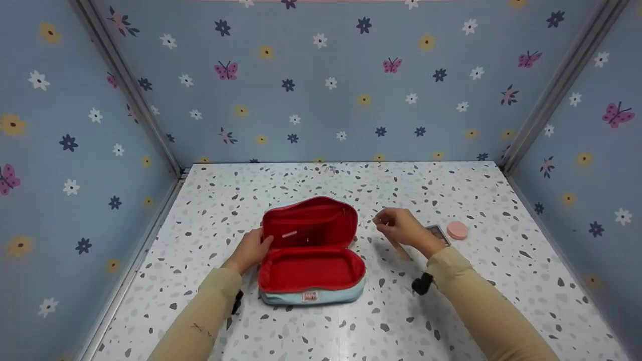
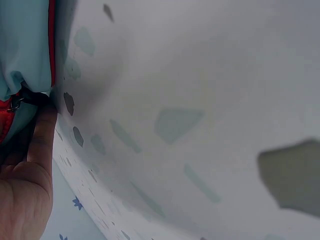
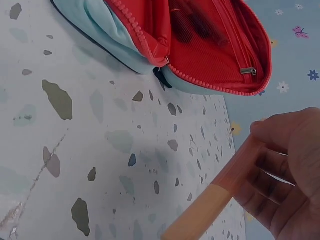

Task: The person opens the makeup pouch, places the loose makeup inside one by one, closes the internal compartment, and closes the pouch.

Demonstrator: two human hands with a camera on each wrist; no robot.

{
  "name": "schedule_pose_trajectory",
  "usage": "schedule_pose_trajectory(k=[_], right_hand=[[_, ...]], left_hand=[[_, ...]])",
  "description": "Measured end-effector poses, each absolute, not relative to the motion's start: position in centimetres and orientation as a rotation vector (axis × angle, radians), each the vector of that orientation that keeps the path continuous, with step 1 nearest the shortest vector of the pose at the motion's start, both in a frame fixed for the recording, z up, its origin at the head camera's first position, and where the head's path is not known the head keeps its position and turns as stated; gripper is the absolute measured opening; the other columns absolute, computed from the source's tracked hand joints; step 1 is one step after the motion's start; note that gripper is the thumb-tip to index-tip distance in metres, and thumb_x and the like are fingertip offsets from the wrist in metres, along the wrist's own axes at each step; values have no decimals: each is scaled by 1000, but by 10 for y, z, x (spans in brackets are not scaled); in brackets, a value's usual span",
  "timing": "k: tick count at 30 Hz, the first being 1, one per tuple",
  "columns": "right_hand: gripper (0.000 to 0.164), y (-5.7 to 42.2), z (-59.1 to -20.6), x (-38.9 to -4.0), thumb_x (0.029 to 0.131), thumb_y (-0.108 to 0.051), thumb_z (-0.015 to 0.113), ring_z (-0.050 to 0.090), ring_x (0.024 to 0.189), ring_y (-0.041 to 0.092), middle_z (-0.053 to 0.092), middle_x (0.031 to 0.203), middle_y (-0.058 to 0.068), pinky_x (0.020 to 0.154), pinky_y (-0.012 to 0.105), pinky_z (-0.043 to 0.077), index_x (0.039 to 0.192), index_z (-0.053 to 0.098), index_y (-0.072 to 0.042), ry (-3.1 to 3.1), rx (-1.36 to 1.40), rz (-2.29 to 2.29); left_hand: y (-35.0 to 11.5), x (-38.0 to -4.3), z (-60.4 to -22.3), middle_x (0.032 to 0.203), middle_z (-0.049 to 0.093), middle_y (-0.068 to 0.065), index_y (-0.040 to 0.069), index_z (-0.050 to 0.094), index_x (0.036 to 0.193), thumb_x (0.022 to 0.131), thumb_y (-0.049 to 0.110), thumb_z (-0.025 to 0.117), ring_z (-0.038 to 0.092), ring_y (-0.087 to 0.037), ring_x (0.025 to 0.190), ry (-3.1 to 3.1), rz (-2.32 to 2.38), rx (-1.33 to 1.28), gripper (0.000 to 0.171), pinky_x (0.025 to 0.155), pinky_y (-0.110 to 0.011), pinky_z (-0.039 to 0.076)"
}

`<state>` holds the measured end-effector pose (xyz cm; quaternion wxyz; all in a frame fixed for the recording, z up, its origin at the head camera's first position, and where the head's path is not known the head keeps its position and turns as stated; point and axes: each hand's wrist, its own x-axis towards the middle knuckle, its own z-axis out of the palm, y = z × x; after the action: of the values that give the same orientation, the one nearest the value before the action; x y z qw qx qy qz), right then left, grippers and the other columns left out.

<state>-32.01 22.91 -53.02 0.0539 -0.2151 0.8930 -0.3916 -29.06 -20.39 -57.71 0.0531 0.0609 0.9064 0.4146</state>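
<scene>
A light blue zip pouch [image 1: 326,297] with a red lining lies unzipped, its lid standing up at the back. My left hand [image 1: 251,250] grips the left edge of the lid, thumb on the inside; the left wrist view shows fingers [image 2: 44,135] by the zipper end. To the right of the pouch, above the table, my right hand [image 1: 401,228] pinches a slim cosmetic tube [image 3: 212,200] by its clear pinkish end, the tan end slanting down. Behind the lid's see-through pocket [image 3: 200,30] slender items show. The bottom compartment [image 1: 311,271] shows its bare red lining.
A round pink compact [image 1: 457,230] lies on the speckled table [image 1: 321,336], right of my right wrist. Beside it a flat makeup palette [image 1: 439,234] is partly hidden by the forearm. Flowered panels [image 1: 321,100] enclose the table at the back and sides.
</scene>
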Motion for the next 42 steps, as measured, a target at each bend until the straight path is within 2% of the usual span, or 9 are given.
schedule_pose_trajectory(k=[7,14,18,22,26,31,37,42], right_hand=[[22,219,-524,-318,102,-6,71,69,85,13,80,103,17,74,26,55,122,76,3,2698,-659,-1205],[16,212,-518,-316,100,-4,74,71,88,19,80,102,15,81,34,58,115,77,2,2695,-601,-1286],[12,209,-514,-316,99,-3,75,71,87,16,79,99,16,78,27,57,109,75,3,2680,-594,-1394],[18,205,-510,-315,97,1,75,68,80,10,78,97,20,72,20,56,114,73,4,2661,-627,-1492],[20,201,-508,-315,96,4,74,67,73,7,76,93,18,69,21,58,115,71,9,2586,-637,-1626],[15,196,-507,-316,95,6,75,71,75,8,73,89,12,74,24,63,106,68,12,2455,-583,-1839],[16,190,-504,-317,97,8,74,76,78,10,78,99,22,78,27,65,110,67,16,2356,-546,-2030],[16,184,-502,-319,97,8,74,78,81,10,78,98,17,81,27,66,111,68,14,2339,-554,-2123]], left_hand=[[-205,-290,-576,107,78,-18,-8,70,123,111,10,55,69,-23,95,2754,1265,181,27,97,-49,58],[-206,-290,-577,111,78,-18,-7,70,127,112,11,54,68,-23,98,2745,1268,186,28,102,-51,57],[-206,-291,-576,109,78,-16,-6,70,127,112,12,54,67,-22,95,2743,1261,182,28,100,-48,57],[-206,-292,-576,111,78,-16,-5,69,129,112,12,54,65,-21,95,2726,1271,171,29,100,-47,56],[-206,-292,-577,113,78,-16,-5,69,131,112,13,54,65,-21,96,2716,1269,160,30,102,-47,56],[-205,-291,-577,110,78,-19,-7,70,127,111,11,55,67,-22,96,2753,1250,187,28,101,-49,57],[-205,-292,-579,106,79,-20,-9,71,121,109,8,55,69,-24,95,2788,1240,222,26,99,-50,58],[-206,-293,-580,101,78,-17,-7,71,120,110,8,55,67,-20,89,2784,1236,211,24,92,-44,58]])
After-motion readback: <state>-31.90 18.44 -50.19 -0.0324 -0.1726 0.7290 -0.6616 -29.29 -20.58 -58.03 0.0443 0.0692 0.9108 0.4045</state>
